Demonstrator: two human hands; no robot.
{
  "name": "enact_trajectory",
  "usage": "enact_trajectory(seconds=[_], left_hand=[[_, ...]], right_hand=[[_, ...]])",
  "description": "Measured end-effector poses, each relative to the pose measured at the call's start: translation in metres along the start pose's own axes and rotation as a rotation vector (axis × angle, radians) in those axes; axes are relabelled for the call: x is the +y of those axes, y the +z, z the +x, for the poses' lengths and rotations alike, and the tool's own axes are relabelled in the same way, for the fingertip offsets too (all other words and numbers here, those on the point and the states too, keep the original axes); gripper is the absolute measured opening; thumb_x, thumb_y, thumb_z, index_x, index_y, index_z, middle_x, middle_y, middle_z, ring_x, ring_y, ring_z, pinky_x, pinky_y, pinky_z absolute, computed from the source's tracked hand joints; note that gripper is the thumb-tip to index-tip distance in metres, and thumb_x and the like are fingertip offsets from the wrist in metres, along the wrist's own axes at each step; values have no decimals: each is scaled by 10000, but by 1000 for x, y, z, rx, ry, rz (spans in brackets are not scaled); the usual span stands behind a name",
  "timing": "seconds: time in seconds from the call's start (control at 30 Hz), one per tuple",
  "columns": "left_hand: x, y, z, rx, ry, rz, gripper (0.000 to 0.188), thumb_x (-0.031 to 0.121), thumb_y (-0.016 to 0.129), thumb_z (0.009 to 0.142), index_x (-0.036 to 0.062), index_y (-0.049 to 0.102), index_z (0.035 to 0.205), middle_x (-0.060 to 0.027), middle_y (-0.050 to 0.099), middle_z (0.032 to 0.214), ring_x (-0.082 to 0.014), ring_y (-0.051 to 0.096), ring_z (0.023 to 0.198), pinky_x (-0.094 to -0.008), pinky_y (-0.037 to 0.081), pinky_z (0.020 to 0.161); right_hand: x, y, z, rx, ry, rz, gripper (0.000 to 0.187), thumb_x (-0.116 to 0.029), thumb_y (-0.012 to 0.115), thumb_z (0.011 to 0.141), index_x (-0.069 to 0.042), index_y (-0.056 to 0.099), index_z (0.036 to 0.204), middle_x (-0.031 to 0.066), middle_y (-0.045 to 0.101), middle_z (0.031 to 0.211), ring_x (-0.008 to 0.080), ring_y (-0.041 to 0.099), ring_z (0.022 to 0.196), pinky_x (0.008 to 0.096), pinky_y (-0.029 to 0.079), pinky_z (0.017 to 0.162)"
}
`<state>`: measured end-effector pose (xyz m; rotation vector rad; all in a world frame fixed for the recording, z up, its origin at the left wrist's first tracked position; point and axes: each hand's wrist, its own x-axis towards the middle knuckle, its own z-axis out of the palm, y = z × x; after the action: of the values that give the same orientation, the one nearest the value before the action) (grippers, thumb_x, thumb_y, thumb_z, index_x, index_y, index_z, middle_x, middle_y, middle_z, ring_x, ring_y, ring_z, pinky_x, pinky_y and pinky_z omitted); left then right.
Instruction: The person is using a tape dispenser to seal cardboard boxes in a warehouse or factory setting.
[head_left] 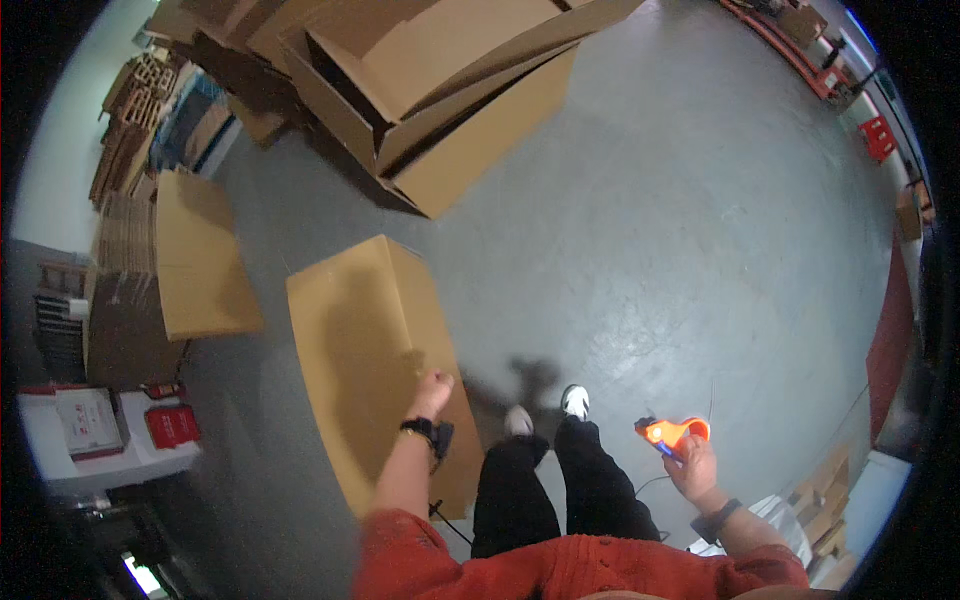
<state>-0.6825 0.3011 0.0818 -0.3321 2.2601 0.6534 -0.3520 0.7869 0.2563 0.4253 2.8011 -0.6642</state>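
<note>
A long closed cardboard box [345, 340] stands on the floor to the left of my legs. Over its right edge is my left hand [433, 392], with the fingers curled closed. Whatever they may hold is too small to make out; a faint brownish patch shows just beyond the fingertips. On the right, clear of the box, my right hand [694, 470] grips an orange tape dispenser [660, 432] by its handle side. The dispenser is held in the air above the floor, and a dark part shows at its left end.
Large open cardboard boxes [490, 125] are stacked ahead. Flattened cardboard sheets [200, 260] lean at the left, near a white table [150, 450] with red and white boxes. Cardboard pieces [830, 500] lie at lower right; a red stool [878, 138] stands far right.
</note>
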Motion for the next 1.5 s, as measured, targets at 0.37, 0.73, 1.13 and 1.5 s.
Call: enact_trajectory(seconds=[0.37,0.73,1.13,1.5], left_hand=[[46,-124,212,305,304,175,564,199,705,891,-51,516,1360,-291,565,1341,-443,504,1298,-491,408,1114],[131,-180,323,146,67,667,859,426,682,906,62,273,1567,-159,281,1642,-335,237,1538,-498,210,1265],[89,-161,316,248,140,676,561,151,647,880,81,453,1402,-191,429,1535,-366,328,1492,-489,265,1226],[77,-58,189,417,426,636,611,239,785,793,70,524,1319,-152,523,1391,-327,428,1382,-497,292,1203]], right_hand=[[-40,3,100,27,55,-103,350,-150,800,751,-34,541,956,187,595,923,411,603,903,515,487,777],[-120,4,160,-122,246,-45,341,-144,805,776,-24,541,955,213,597,906,435,605,832,513,494,720],[-130,20,184,-72,144,-40,325,-101,799,788,-22,543,973,205,602,899,444,614,821,495,513,703],[-84,38,108,-89,42,-21,311,-103,801,788,-17,554,955,212,614,900,437,631,845,498,518,713]])
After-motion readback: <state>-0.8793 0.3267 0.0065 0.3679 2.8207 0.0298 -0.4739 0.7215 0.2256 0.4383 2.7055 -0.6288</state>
